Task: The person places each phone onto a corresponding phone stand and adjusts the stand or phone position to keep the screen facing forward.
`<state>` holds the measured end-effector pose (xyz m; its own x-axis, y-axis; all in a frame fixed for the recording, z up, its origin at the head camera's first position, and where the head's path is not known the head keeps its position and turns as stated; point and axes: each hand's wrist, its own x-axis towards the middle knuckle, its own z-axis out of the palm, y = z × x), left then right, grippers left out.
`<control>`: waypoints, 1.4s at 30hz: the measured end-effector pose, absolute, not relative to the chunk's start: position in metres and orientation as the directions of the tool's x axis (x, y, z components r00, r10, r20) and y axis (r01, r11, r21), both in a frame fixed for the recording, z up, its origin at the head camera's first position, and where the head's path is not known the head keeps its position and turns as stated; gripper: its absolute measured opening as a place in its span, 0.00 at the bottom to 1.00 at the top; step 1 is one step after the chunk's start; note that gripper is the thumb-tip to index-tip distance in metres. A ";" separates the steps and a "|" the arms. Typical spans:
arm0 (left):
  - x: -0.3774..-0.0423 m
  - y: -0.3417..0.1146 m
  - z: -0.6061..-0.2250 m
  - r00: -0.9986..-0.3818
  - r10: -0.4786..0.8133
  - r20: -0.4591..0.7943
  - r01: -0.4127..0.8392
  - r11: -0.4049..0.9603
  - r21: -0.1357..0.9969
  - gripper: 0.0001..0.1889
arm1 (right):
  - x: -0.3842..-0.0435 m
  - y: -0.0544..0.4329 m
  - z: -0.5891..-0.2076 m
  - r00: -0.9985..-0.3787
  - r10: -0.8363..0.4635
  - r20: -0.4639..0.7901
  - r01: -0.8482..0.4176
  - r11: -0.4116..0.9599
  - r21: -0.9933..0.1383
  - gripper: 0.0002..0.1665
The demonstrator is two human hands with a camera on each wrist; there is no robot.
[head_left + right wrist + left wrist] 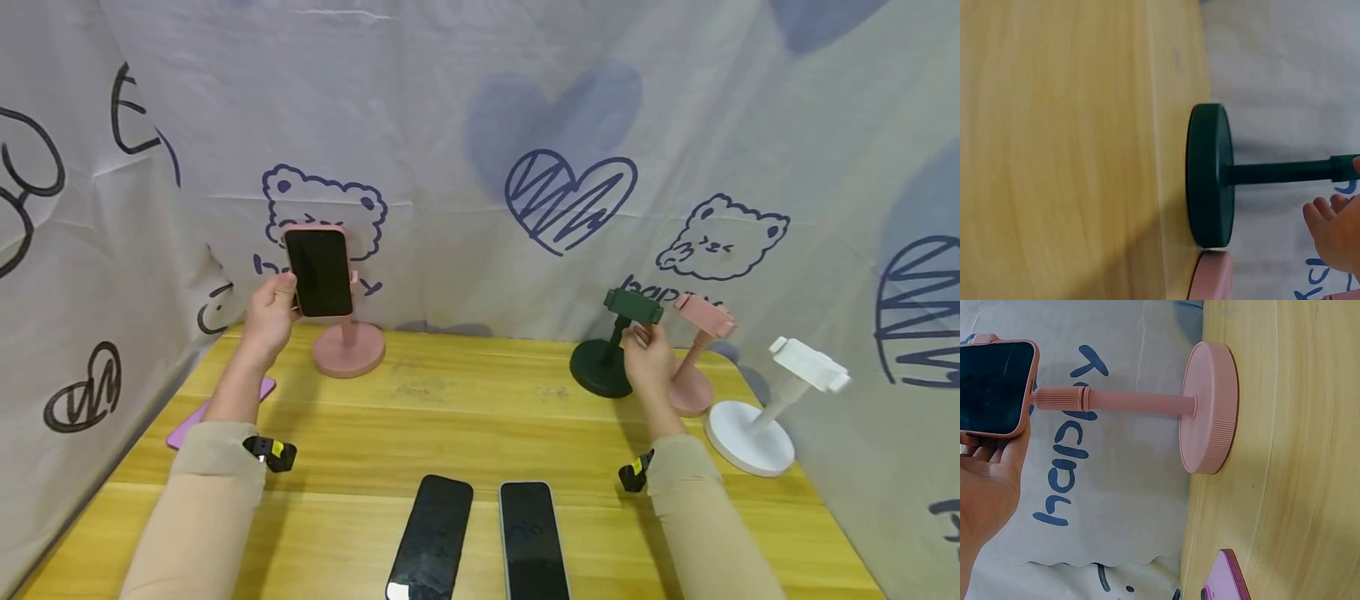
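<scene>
At the back left my left hand (270,315) grips the side of a pink-edged phone (320,272), thumb in front and fingers behind. The phone stands upright in the clamp of a pink phone stand (349,350), whose post and round base (1209,409) show in the left wrist view. My right hand (651,362) is at the upper post of a dark green phone stand (600,368), just under its clamp. In the right wrist view a fingertip meets the green collar (1342,167), the other fingers loosely bent below; the frame cuts off the upper part.
Right of the green stand are another pink phone stand (690,392) and a white one (750,437). A black phone (431,537) and a white-edged phone (532,537) lie at the front of the wooden table (360,467). A purple phone (183,427) lies partly behind my left forearm.
</scene>
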<state>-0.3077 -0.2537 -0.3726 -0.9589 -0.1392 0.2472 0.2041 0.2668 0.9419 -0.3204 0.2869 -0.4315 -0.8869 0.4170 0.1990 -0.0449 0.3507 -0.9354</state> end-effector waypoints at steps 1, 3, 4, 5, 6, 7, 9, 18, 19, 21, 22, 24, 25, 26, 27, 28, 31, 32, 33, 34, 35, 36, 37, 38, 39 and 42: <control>-0.308 -0.254 -0.372 -0.959 -0.139 0.249 0.206 0.265 0.942 0.34 | -0.322 0.289 -0.432 -0.895 0.406 0.187 -0.027 0.369 -0.929 0.32; -0.307 -0.253 -0.372 -0.958 -0.132 0.256 0.216 0.261 0.941 0.34 | -0.326 0.292 -0.434 -0.906 0.383 0.179 -0.003 0.418 -0.909 0.31; -0.307 -0.253 -0.372 -0.958 -0.127 0.259 0.220 0.258 0.941 0.34 | -0.328 0.293 -0.434 -0.910 0.372 0.181 0.004 0.445 -0.896 0.31; -0.308 -0.253 -0.372 -0.958 -0.123 0.260 0.223 0.252 0.942 0.34 | -0.329 0.294 -0.435 -0.915 0.359 0.185 0.006 0.472 -0.882 0.31; -0.308 -0.253 -0.372 -0.958 -0.121 0.261 0.225 0.250 0.942 0.34 | -0.331 0.295 -0.435 -0.920 0.342 0.193 0.001 0.492 -0.870 0.31; -0.308 -0.253 -0.372 -0.957 -0.122 0.262 0.226 0.251 0.941 0.35 | -0.332 0.296 -0.436 -0.923 0.325 0.206 -0.010 0.516 -0.856 0.30; -0.307 -0.253 -0.372 -0.956 -0.131 0.261 0.223 0.249 0.942 0.34 | -0.335 0.297 -0.436 -0.929 0.291 0.230 -0.035 0.550 -0.834 0.28; -0.304 -0.256 -0.374 -0.951 -0.110 0.288 0.271 0.146 0.951 0.32 | -0.342 0.292 -0.436 -0.926 0.241 0.291 -0.107 0.571 -0.814 0.22; -0.303 -0.256 -0.374 -0.952 -0.107 0.286 0.272 0.126 0.954 0.32 | -0.343 0.291 -0.436 -0.926 0.240 0.292 -0.109 0.571 -0.813 0.22; -0.302 -0.255 -0.373 -0.956 -0.112 0.272 0.262 0.096 0.960 0.31 | -0.343 0.289 -0.436 -0.926 0.235 0.296 -0.114 0.573 -0.812 0.21; -0.301 -0.254 -0.373 -0.958 -0.117 0.262 0.252 0.092 0.963 0.31 | -0.344 0.288 -0.436 -0.926 0.233 0.297 -0.116 0.573 -0.811 0.21; -0.301 -0.252 -0.374 -0.961 -0.136 0.240 0.231 0.078 0.970 0.31 | -0.344 0.285 -0.436 -0.928 0.224 0.298 -0.121 0.575 -0.809 0.21; -0.301 -0.251 -0.374 -0.961 -0.151 0.233 0.224 0.075 0.972 0.32 | -0.343 0.283 -0.436 -0.929 0.220 0.299 -0.126 0.572 -0.811 0.21; -0.301 -0.249 -0.374 -0.960 -0.162 0.227 0.217 0.078 0.973 0.33 | -0.343 0.281 -0.436 -0.929 0.216 0.300 -0.130 0.569 -0.812 0.20; -0.300 -0.247 -0.375 -0.958 -0.174 0.227 0.215 0.086 0.973 0.33 | -0.343 0.279 -0.435 -0.929 0.212 0.302 -0.133 0.571 -0.810 0.21; -0.300 -0.246 -0.376 -0.954 -0.191 0.231 0.218 0.087 0.972 0.33 | -0.343 0.277 -0.435 -0.930 0.210 0.302 -0.134 0.572 -0.810 0.21; -0.297 -0.240 -0.380 -0.936 -0.241 0.257 0.247 0.072 0.966 0.33 | -0.342 0.269 -0.435 -0.930 0.192 0.313 -0.154 0.568 -0.808 0.20; -0.296 -0.238 -0.382 -0.928 -0.259 0.267 0.260 0.061 0.964 0.33 | -0.342 0.267 -0.435 -0.931 0.185 0.316 -0.160 0.571 -0.805 0.20; -0.296 -0.236 -0.384 -0.919 -0.281 0.276 0.275 0.047 0.960 0.32 | -0.343 0.264 -0.435 -0.930 0.175 0.323 -0.171 0.573 -0.802 0.19; -0.294 -0.234 -0.386 -0.909 -0.304 0.286 0.292 0.026 0.956 0.31 | -0.343 0.261 -0.435 -0.931 0.166 0.325 -0.179 0.569 -0.803 0.19; -0.292 -0.231 -0.388 -0.898 -0.325 0.296 0.310 0.010 0.951 0.31 | -0.343 0.257 -0.436 -0.929 0.156 0.335 -0.194 0.566 -0.802 0.18; -0.291 -0.228 -0.390 -0.884 -0.352 0.308 0.331 -0.004 0.944 0.30 | -0.344 0.253 -0.436 -0.929 0.147 0.340 -0.205 0.561 -0.802 0.18; -0.288 -0.225 -0.391 -0.869 -0.379 0.317 0.350 -0.019 0.937 0.30 | -0.344 0.250 -0.437 -0.930 0.137 0.341 -0.213 0.556 -0.803 0.18; -0.286 -0.222 -0.392 -0.854 -0.405 0.327 0.372 -0.034 0.928 0.29 | -0.344 0.246 -0.437 -0.930 0.127 0.345 -0.223 0.550 -0.805 0.17; -0.285 -0.219 -0.393 -0.837 -0.433 0.334 0.389 -0.042 0.920 0.28 | -0.344 0.242 -0.438 -0.929 0.119 0.351 -0.234 0.545 -0.805 0.17; -0.280 -0.211 -0.395 -0.780 -0.526 0.340 0.432 -0.059 0.900 0.26 | -0.343 0.230 -0.439 -0.931 0.083 0.355 -0.262 0.525 -0.810 0.17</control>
<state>-0.2797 -0.2105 -0.3951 -0.7797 -0.5261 0.3396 0.4319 -0.0591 0.9000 -0.3435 0.2296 -0.4387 -0.9310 0.0834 0.3554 -0.2620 0.5253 -0.8096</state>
